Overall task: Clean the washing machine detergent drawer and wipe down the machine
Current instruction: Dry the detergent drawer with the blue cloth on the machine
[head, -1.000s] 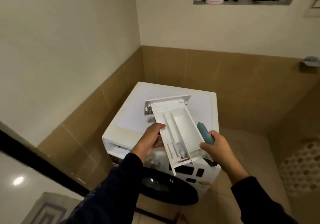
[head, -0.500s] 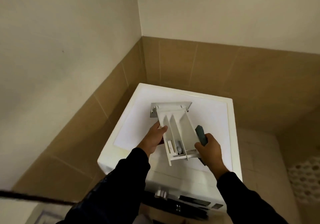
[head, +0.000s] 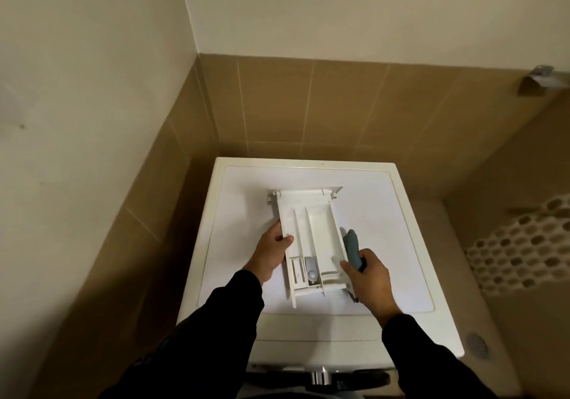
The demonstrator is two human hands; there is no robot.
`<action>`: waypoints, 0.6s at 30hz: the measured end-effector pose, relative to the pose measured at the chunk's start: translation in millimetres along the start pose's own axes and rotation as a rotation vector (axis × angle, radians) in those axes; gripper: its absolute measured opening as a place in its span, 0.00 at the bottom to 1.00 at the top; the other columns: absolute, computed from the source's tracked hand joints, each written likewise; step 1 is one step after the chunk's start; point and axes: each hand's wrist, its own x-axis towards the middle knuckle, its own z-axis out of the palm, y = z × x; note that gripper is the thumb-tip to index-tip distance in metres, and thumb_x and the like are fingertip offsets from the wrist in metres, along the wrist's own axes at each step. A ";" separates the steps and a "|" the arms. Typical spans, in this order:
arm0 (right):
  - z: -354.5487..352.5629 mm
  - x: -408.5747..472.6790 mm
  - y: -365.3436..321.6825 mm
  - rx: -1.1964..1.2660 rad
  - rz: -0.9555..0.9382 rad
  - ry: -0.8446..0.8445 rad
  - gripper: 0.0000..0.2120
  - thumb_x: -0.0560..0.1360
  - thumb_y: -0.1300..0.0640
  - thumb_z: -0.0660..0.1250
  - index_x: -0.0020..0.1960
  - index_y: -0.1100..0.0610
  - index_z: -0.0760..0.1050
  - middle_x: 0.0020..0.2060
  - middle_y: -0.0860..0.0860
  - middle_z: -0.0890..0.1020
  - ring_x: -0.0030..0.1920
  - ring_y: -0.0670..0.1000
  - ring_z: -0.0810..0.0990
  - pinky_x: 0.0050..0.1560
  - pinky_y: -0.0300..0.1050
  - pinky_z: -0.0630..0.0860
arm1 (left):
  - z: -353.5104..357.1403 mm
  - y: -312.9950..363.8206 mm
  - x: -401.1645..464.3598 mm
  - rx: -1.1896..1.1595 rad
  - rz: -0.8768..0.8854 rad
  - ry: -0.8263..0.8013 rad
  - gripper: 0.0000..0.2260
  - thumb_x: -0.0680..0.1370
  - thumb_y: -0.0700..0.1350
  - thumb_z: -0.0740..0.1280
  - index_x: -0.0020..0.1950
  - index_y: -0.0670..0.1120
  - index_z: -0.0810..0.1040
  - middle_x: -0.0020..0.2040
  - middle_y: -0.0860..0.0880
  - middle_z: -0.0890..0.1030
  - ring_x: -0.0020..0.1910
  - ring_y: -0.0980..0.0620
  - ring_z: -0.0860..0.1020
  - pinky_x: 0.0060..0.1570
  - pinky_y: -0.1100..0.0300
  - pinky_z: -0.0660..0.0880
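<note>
The white drawer (head: pixel 311 238) lies over the top of the washer (head: pixel 385 213), its front panel pointing away toward the tiled wall (head: pixel 308 105) and its open compartments facing up. The left hand (head: pixel 271 252) has its grip on the drawer's left wall, thumb hooked over the edge and fingers under or behind it. The right hand (head: pixel 368 273) has its fingers curled around a teal handle (head: pixel 351 246), which sticks up just beside the drawer's right wall; its thumb touches that wall near the drawer's near end. What tool the handle belongs to is hidden. A small grey insert (head: pixel 311 268) sits in the near middle compartment.
</note>
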 end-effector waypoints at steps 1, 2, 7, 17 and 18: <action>0.9 1.8 -2.7 0.001 0.010 0.011 0.12 0.76 0.54 0.70 0.43 0.60 0.69 0.33 0.54 0.74 0.30 0.53 0.72 0.22 0.41 0.70 | -2.6 -1.1 3.6 0.002 0.000 -0.001 0.18 0.77 0.42 0.64 0.57 0.65 0.77 0.50 0.43 0.81 0.46 0.46 0.76 0.47 0.49 0.73; 0.4 3.7 -5.0 -0.006 0.018 0.026 0.12 0.76 0.53 0.69 0.42 0.60 0.70 0.32 0.54 0.74 0.31 0.54 0.72 0.24 0.43 0.70 | -3.9 -1.0 5.8 0.018 -0.006 -0.002 0.18 0.78 0.40 0.64 0.59 0.64 0.76 0.50 0.44 0.81 0.46 0.46 0.76 0.47 0.49 0.73; -12.1 18.3 -22.0 -0.069 -0.011 0.109 0.12 0.76 0.54 0.67 0.41 0.60 0.71 0.32 0.53 0.75 0.34 0.54 0.73 0.36 0.46 0.71 | -10.1 6.2 8.2 0.054 -0.039 -0.019 0.16 0.80 0.40 0.64 0.67 0.54 0.73 0.51 0.43 0.83 0.47 0.47 0.80 0.54 0.41 0.78; -4.2 19.9 -101.5 -0.296 -0.478 0.124 0.05 0.72 0.60 0.71 0.47 0.59 0.77 0.39 0.52 0.80 0.38 0.53 0.75 0.39 0.41 0.65 | 29.0 69.3 -9.6 0.154 0.136 0.099 0.19 0.79 0.60 0.61 0.50 0.45 0.80 0.42 0.50 0.84 0.38 0.49 0.84 0.34 0.57 0.78; 2.2 17.1 -107.2 -0.326 -0.552 0.086 0.06 0.71 0.61 0.71 0.48 0.59 0.79 0.41 0.53 0.81 0.40 0.54 0.76 0.39 0.40 0.65 | 37.2 75.8 -13.1 0.058 0.090 0.030 0.20 0.79 0.61 0.61 0.52 0.46 0.81 0.43 0.50 0.84 0.40 0.50 0.85 0.34 0.56 0.79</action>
